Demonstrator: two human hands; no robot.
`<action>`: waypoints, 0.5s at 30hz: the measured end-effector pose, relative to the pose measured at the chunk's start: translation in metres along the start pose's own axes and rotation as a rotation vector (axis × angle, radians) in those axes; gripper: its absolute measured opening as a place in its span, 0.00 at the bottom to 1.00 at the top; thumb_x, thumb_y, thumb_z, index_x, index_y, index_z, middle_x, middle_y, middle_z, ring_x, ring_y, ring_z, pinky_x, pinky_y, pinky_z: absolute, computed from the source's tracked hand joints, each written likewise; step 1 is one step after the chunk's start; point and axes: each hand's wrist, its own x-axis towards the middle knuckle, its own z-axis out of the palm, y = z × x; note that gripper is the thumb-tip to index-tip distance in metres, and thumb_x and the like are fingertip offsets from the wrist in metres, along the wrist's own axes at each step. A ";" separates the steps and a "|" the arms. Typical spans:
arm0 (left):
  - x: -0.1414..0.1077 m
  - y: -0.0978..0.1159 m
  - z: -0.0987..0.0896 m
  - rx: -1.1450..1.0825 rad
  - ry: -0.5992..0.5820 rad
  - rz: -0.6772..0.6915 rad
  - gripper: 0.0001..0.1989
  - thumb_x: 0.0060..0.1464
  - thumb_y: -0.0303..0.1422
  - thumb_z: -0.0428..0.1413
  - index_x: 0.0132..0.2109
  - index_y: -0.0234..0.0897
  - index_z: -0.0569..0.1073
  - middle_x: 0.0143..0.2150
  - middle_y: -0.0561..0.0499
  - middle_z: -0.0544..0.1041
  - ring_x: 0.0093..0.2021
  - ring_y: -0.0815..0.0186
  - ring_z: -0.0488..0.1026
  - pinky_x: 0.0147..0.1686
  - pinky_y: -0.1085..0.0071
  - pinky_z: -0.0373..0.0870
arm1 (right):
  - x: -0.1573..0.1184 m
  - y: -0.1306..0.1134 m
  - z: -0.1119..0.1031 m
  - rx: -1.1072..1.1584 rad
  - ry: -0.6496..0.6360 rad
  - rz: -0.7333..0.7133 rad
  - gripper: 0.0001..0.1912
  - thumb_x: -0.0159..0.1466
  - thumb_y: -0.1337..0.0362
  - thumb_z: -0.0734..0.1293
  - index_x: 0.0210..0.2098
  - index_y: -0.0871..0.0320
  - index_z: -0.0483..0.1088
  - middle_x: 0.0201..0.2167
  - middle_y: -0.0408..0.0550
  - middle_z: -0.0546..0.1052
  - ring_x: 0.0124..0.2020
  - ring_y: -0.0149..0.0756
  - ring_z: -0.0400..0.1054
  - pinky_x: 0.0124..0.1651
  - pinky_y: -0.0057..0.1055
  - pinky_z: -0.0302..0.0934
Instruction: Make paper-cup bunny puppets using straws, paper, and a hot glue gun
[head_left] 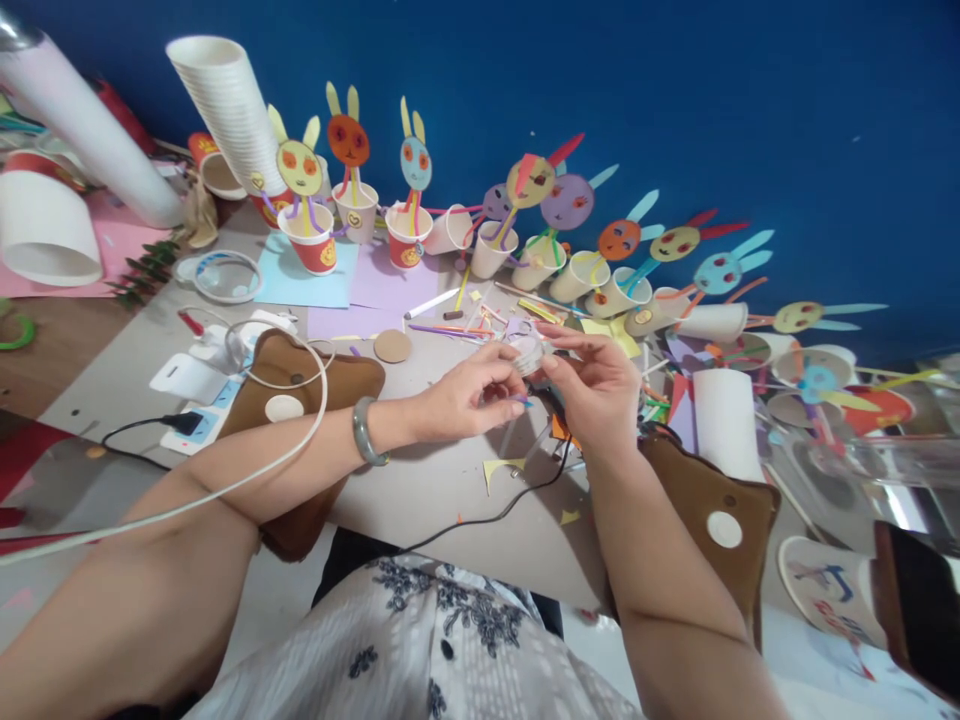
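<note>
In front of me, my right hand (596, 385) has its thumb and fingers closed on a small, pale, translucent roll of tape (528, 352). My left hand (472, 395) is close on its left side, thumb and finger pinched together. A bit of blue-purple (526, 402) shows at those fingertips, too small to name. The left index finger is close to the roll; whether it touches is unclear. Beneath the hands lie paper scraps, among them a yellow cut-off (499, 470). Pens and colored sticks lie beyond, near a round cardboard disc (393, 346).
Paper cups with rabbit-faced paper figures (306, 235) line the blue wall. A tall cup stack (225, 110) stands back left. Brown cushions (712, 510) flank my arms. A power strip (202, 425) sits left; a white cable (315, 400) crosses my left arm, and a black cable (487, 517) runs below the hands.
</note>
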 end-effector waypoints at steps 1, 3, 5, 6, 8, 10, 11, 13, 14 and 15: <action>-0.001 0.001 0.000 0.022 0.004 -0.006 0.09 0.60 0.37 0.57 0.38 0.35 0.72 0.53 0.41 0.69 0.47 0.61 0.71 0.38 0.67 0.73 | -0.001 0.000 0.001 -0.073 0.022 -0.080 0.10 0.60 0.57 0.77 0.37 0.52 0.76 0.49 0.50 0.80 0.36 0.37 0.77 0.35 0.36 0.74; -0.002 0.002 0.000 0.073 0.013 -0.018 0.08 0.60 0.36 0.57 0.39 0.35 0.73 0.56 0.39 0.67 0.52 0.58 0.71 0.41 0.66 0.75 | -0.002 -0.002 0.002 -0.237 0.047 -0.231 0.07 0.61 0.59 0.76 0.35 0.53 0.77 0.44 0.50 0.80 0.39 0.38 0.76 0.34 0.35 0.73; -0.004 0.004 0.000 0.131 0.013 -0.019 0.07 0.61 0.36 0.57 0.40 0.36 0.73 0.57 0.38 0.67 0.55 0.56 0.71 0.44 0.63 0.77 | -0.004 -0.004 0.003 -0.377 0.059 -0.342 0.05 0.62 0.60 0.76 0.34 0.53 0.78 0.39 0.49 0.79 0.38 0.38 0.75 0.35 0.35 0.71; -0.005 0.004 0.000 0.160 0.010 -0.010 0.07 0.61 0.35 0.57 0.41 0.36 0.74 0.57 0.38 0.67 0.56 0.55 0.71 0.46 0.61 0.77 | -0.005 -0.005 0.003 -0.426 0.064 -0.374 0.04 0.62 0.61 0.75 0.34 0.53 0.78 0.37 0.48 0.78 0.37 0.38 0.74 0.35 0.35 0.71; -0.006 0.004 0.001 0.215 0.001 0.014 0.07 0.62 0.34 0.56 0.42 0.35 0.74 0.58 0.38 0.67 0.56 0.55 0.72 0.51 0.58 0.77 | -0.007 -0.006 0.006 -0.490 0.085 -0.398 0.03 0.63 0.61 0.74 0.34 0.52 0.78 0.36 0.48 0.78 0.35 0.38 0.73 0.36 0.37 0.70; -0.007 0.003 0.003 0.270 -0.011 0.021 0.07 0.62 0.33 0.55 0.43 0.36 0.74 0.60 0.37 0.66 0.54 0.56 0.73 0.52 0.56 0.77 | -0.009 -0.007 0.008 -0.526 0.114 -0.389 0.04 0.63 0.60 0.74 0.34 0.52 0.78 0.35 0.48 0.79 0.35 0.39 0.73 0.37 0.39 0.70; -0.008 0.002 0.004 0.300 -0.014 0.018 0.07 0.62 0.33 0.55 0.44 0.36 0.74 0.62 0.37 0.66 0.53 0.56 0.74 0.52 0.55 0.77 | -0.010 -0.007 0.009 -0.538 0.126 -0.383 0.04 0.64 0.60 0.73 0.34 0.52 0.78 0.35 0.48 0.79 0.35 0.39 0.73 0.38 0.39 0.71; -0.010 0.001 0.006 0.365 -0.009 0.012 0.08 0.62 0.34 0.55 0.46 0.36 0.74 0.64 0.36 0.64 0.54 0.55 0.74 0.53 0.53 0.77 | -0.011 -0.006 0.010 -0.554 0.145 -0.381 0.04 0.64 0.59 0.73 0.33 0.51 0.78 0.34 0.48 0.80 0.35 0.40 0.74 0.39 0.41 0.71; -0.010 0.000 0.008 0.398 -0.002 0.017 0.08 0.62 0.34 0.55 0.46 0.36 0.74 0.65 0.36 0.64 0.54 0.54 0.74 0.53 0.52 0.77 | -0.012 -0.006 0.011 -0.560 0.153 -0.387 0.05 0.64 0.59 0.73 0.33 0.51 0.78 0.34 0.48 0.80 0.35 0.40 0.74 0.40 0.41 0.71; -0.011 0.000 0.009 0.427 0.004 0.025 0.08 0.63 0.34 0.55 0.47 0.36 0.74 0.65 0.36 0.63 0.55 0.53 0.74 0.55 0.50 0.76 | -0.013 -0.006 0.011 -0.565 0.159 -0.395 0.05 0.65 0.59 0.73 0.33 0.51 0.78 0.34 0.48 0.80 0.35 0.40 0.74 0.40 0.42 0.71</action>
